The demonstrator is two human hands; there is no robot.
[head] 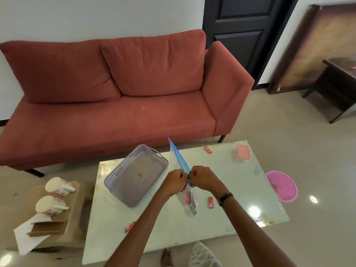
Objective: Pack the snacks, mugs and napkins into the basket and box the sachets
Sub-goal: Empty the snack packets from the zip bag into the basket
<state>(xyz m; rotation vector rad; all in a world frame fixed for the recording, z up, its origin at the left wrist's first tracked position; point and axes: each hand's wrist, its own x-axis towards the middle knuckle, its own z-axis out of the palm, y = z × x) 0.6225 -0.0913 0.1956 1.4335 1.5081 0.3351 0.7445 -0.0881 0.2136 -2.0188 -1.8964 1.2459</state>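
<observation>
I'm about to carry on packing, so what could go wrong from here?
Both hands, left hand and right hand, pinch the zip bag near one end of its blue seal; it may stay partly open and spill. The loose red sachet near the table edge could get knocked off.

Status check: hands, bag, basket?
Left hand and right hand both pinch the zip bag at its blue seal, above the table. Basket holds no task items. Mugs on side stool. Nothing blocking.
</observation>
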